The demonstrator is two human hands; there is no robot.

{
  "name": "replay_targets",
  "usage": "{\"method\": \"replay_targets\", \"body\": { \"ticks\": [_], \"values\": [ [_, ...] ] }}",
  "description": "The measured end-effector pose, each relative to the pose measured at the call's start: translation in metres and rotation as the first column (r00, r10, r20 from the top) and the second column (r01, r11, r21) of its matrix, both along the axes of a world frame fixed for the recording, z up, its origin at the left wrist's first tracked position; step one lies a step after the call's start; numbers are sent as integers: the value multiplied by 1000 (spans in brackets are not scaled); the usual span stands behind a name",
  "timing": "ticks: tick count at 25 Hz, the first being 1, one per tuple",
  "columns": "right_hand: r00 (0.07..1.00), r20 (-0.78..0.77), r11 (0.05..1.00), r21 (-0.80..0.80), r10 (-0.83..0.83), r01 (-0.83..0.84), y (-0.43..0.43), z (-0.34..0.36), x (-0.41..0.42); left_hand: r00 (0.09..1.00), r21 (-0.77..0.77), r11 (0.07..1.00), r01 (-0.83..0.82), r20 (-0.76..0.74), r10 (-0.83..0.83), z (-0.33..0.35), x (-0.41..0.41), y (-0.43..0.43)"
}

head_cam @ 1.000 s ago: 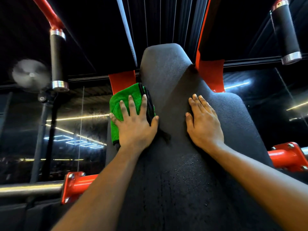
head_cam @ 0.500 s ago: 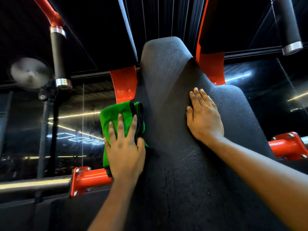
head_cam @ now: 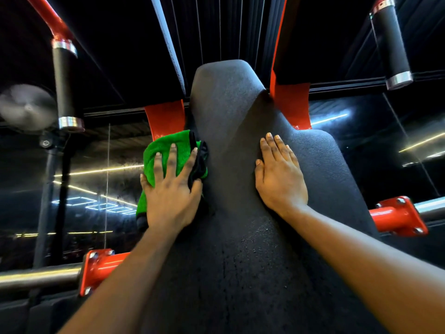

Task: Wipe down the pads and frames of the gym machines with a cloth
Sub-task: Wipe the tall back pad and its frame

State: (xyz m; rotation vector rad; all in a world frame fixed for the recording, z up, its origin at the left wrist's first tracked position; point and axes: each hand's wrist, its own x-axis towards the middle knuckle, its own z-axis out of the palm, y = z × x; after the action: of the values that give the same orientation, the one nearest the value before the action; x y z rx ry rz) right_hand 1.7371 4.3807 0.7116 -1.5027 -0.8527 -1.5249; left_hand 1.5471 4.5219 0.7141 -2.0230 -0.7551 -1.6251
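A dark grey textured back pad (head_cam: 236, 121) of a gym machine fills the middle of the view, narrowing toward the top. My left hand (head_cam: 171, 194) presses a folded green cloth (head_cam: 166, 145) with a black edge flat against the pad's left side, fingers straight and spread. My right hand (head_cam: 279, 174) lies flat on the pad's right shoulder, fingers straight and together. Red frame plates (head_cam: 166, 119) show behind the pad on both sides.
Two black foam handles with chrome ends hang at upper left (head_cam: 63, 85) and upper right (head_cam: 391, 42). Red flanged brackets join steel bars at lower left (head_cam: 98, 268) and right (head_cam: 397, 215). A blurred fan (head_cam: 26, 107) stands at far left.
My left hand slid the cloth down the pad's left edge, then back up a little. My right hand has stayed flat on the pad.
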Motion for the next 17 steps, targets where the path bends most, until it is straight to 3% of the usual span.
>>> {"method": "replay_targets", "body": {
  "ticks": [3,5,8,12,17],
  "values": [
    [1000,1,1000,-2,8,-8,0,0,1,999,-39,998,48,-1,-48,16,-1,0],
    [1000,4,1000,-6,17,-17,-1,1,2,996,-14,999,44,75,-43,0,1,-7],
    [1000,0,1000,-13,23,-23,-2,0,2,984,16,1000,15,177,-18,-77,10,-25],
    [1000,-7,1000,-19,21,-21,-3,-1,1,995,10,1000,8,104,-9,-169,11,-37],
    [1000,-6,1000,-17,21,-21,-4,0,1,996,-10,1000,-15,87,16,-104,9,-27]
  ]
}}
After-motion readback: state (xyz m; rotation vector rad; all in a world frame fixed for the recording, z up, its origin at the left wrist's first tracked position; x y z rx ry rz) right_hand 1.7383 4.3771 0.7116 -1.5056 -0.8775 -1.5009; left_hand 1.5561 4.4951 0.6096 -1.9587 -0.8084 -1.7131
